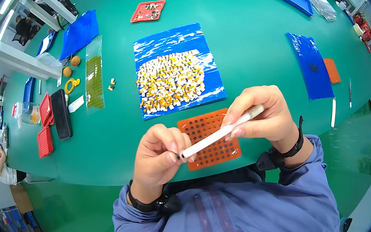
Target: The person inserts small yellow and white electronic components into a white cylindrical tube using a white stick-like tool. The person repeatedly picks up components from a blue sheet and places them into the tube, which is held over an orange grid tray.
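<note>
A slim white pen-like stick (pixel 207 141) slants across in front of me. Its upper end is held between the thumb and fingers of my right hand (pixel 266 113). At its lower end, my left hand (pixel 155 153) pinches a tiny black piece (pixel 179 155) against or close to the tip; contact cannot be made out. Beneath both hands lies an orange tray (pixel 235 150) with rows of holes, many filled with small black round parts. Just beyond it, a blue sheet (pixel 153 45) bears a spread heap of small white-and-yellow pieces (pixel 170 83).
The green table (pixel 252 52) holds a red tray (pixel 148 11) of small parts at the back. Leftward are a black case (pixel 60 113), red boxes (pixel 45 141) and yellow tape (pixel 70 86). On the right lie a blue sheet (pixel 310 66), an orange tray (pixel 332 70) and tweezers (pixel 350 93).
</note>
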`<state>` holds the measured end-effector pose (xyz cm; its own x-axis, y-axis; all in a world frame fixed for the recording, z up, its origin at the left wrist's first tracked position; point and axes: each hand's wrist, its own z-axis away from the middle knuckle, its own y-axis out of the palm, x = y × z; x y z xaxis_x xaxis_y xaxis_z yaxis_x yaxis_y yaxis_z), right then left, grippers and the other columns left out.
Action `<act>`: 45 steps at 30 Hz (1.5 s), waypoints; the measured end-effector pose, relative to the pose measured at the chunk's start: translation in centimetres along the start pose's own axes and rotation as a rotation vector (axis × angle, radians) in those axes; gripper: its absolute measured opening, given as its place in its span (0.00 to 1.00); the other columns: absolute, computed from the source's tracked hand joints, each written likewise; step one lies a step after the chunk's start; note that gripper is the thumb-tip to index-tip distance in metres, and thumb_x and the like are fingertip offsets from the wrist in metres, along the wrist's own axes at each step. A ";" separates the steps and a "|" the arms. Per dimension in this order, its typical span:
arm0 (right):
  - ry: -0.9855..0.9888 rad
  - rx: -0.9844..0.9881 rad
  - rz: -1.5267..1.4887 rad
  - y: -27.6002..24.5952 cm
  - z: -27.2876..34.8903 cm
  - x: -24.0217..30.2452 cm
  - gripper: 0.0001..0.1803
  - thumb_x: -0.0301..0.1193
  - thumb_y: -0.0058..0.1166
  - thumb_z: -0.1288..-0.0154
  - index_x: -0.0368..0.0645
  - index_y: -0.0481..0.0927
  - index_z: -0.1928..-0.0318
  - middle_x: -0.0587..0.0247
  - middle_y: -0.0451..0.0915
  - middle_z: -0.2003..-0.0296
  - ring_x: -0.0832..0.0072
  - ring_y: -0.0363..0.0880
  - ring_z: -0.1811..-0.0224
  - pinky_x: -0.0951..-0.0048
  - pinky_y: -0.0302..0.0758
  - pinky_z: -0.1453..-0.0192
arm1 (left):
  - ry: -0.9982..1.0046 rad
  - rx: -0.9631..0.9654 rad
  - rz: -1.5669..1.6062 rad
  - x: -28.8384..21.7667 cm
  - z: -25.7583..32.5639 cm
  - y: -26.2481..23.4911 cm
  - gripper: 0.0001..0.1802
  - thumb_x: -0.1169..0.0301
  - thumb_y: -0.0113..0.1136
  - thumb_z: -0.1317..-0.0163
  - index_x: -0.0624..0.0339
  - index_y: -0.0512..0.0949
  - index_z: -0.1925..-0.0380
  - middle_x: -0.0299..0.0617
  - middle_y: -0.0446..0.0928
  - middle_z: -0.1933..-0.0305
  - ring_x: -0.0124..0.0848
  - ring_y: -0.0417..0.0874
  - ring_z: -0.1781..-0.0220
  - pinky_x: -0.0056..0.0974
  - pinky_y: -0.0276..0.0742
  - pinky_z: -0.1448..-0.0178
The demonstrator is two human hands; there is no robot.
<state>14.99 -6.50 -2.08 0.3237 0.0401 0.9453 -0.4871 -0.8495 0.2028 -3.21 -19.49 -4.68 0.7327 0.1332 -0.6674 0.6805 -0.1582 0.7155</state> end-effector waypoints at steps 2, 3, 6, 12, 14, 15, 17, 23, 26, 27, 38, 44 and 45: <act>0.004 0.004 -0.010 0.1 0.0 -0.3 0.08 0.19 0.62 0.51 0.36 0.79 0.67 0.64 0.79 0.72 0.83 0.75 0.71 0.84 0.69 0.69 | 0.003 0.031 0.004 0.3 -0.1 -0.2 0.09 0.70 0.57 0.42 0.56 0.65 0.72 0.35 0.65 0.76 0.28 0.68 0.71 0.36 0.72 0.65; 0.006 0.007 -0.001 0.1 0.0 -0.4 0.08 0.19 0.62 0.51 0.36 0.79 0.68 0.64 0.79 0.72 0.83 0.75 0.70 0.84 0.69 0.68 | 0.010 0.036 0.005 0.4 -0.1 -0.2 0.09 0.70 0.57 0.42 0.56 0.65 0.72 0.35 0.65 0.76 0.28 0.68 0.71 0.36 0.72 0.65; 0.010 0.007 0.008 0.1 0.0 -0.4 0.07 0.19 0.61 0.50 0.36 0.79 0.67 0.64 0.79 0.72 0.82 0.76 0.70 0.83 0.70 0.68 | 0.041 0.017 0.055 0.8 0.0 -0.2 0.07 0.73 0.58 0.43 0.58 0.68 0.72 0.38 0.68 0.74 0.32 0.72 0.69 0.36 0.73 0.64; -0.012 0.022 0.143 0.0 0.0 -0.1 0.06 0.21 0.59 0.48 0.36 0.79 0.66 0.62 0.79 0.73 0.80 0.75 0.73 0.80 0.70 0.69 | 0.058 -0.005 -0.007 0.7 0.0 -0.2 0.09 0.72 0.59 0.44 0.57 0.67 0.72 0.37 0.67 0.75 0.30 0.70 0.70 0.35 0.73 0.65; -0.148 0.044 0.401 -0.3 -0.2 -0.1 0.06 0.22 0.59 0.47 0.36 0.79 0.66 0.61 0.78 0.75 0.77 0.75 0.75 0.78 0.70 0.70 | 0.049 -0.006 -0.045 0.6 -0.1 -0.2 0.10 0.71 0.59 0.44 0.56 0.66 0.73 0.35 0.65 0.76 0.28 0.68 0.71 0.35 0.73 0.66; -0.173 0.055 0.427 -0.3 -0.4 -0.1 0.06 0.22 0.58 0.47 0.36 0.79 0.67 0.61 0.78 0.75 0.76 0.75 0.75 0.77 0.69 0.70 | 0.047 -0.011 -0.048 0.6 -0.1 -0.3 0.10 0.71 0.59 0.44 0.57 0.66 0.73 0.36 0.65 0.76 0.28 0.68 0.71 0.35 0.73 0.66; -0.223 0.077 0.478 0.0 -0.6 -0.1 0.06 0.23 0.58 0.47 0.37 0.78 0.68 0.61 0.77 0.76 0.73 0.74 0.75 0.76 0.69 0.70 | 0.048 -0.019 -0.045 0.5 -0.1 -0.3 0.10 0.71 0.60 0.44 0.57 0.66 0.73 0.36 0.65 0.76 0.29 0.68 0.71 0.34 0.73 0.67; -0.185 0.113 0.572 -0.2 -0.2 0.0 0.05 0.24 0.58 0.47 0.38 0.77 0.69 0.62 0.76 0.75 0.73 0.74 0.73 0.75 0.69 0.70 | 0.050 -0.025 -0.043 0.4 0.0 -0.2 0.10 0.72 0.60 0.44 0.57 0.67 0.73 0.36 0.65 0.76 0.28 0.67 0.72 0.34 0.74 0.67; -0.353 0.014 0.538 0.5 -0.7 -0.3 0.05 0.24 0.58 0.47 0.37 0.77 0.69 0.62 0.75 0.75 0.72 0.73 0.75 0.74 0.69 0.71 | 0.044 -0.019 -0.036 0.5 -0.2 -0.1 0.10 0.72 0.59 0.44 0.58 0.67 0.73 0.36 0.65 0.76 0.28 0.67 0.72 0.34 0.74 0.67; -0.336 0.027 0.546 0.4 -0.6 -0.3 0.05 0.24 0.58 0.47 0.37 0.77 0.69 0.62 0.75 0.75 0.72 0.73 0.75 0.74 0.69 0.71 | 0.050 -0.025 -0.041 0.5 -0.2 -0.2 0.10 0.72 0.59 0.44 0.58 0.67 0.73 0.36 0.65 0.76 0.28 0.67 0.72 0.33 0.74 0.67; -0.313 0.106 0.613 -0.3 -0.3 -0.3 0.05 0.23 0.58 0.48 0.36 0.76 0.70 0.61 0.74 0.76 0.70 0.72 0.74 0.75 0.69 0.71 | 0.081 -0.016 0.015 0.6 -0.3 -0.3 0.07 0.75 0.58 0.44 0.60 0.68 0.72 0.39 0.69 0.74 0.33 0.73 0.71 0.34 0.71 0.67; -0.375 0.101 0.671 -0.4 -0.3 -0.3 0.06 0.22 0.58 0.49 0.36 0.76 0.69 0.61 0.74 0.75 0.70 0.71 0.75 0.74 0.68 0.73 | 0.075 -0.011 0.009 0.6 -0.3 -0.4 0.07 0.75 0.58 0.44 0.60 0.68 0.72 0.40 0.69 0.74 0.33 0.73 0.71 0.34 0.71 0.66; -0.411 0.072 0.647 -0.2 -0.4 -0.4 0.06 0.23 0.58 0.48 0.36 0.76 0.69 0.61 0.74 0.75 0.70 0.71 0.76 0.74 0.68 0.74 | 0.075 -0.003 0.025 0.7 -0.3 -0.3 0.07 0.75 0.58 0.44 0.60 0.68 0.72 0.40 0.69 0.74 0.33 0.73 0.71 0.34 0.71 0.66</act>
<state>14.66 -6.12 -2.37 0.2745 -0.6635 0.6961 -0.6324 -0.6698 -0.3891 -2.93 -19.05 -5.29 0.7479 0.2020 -0.6324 0.6622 -0.1591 0.7323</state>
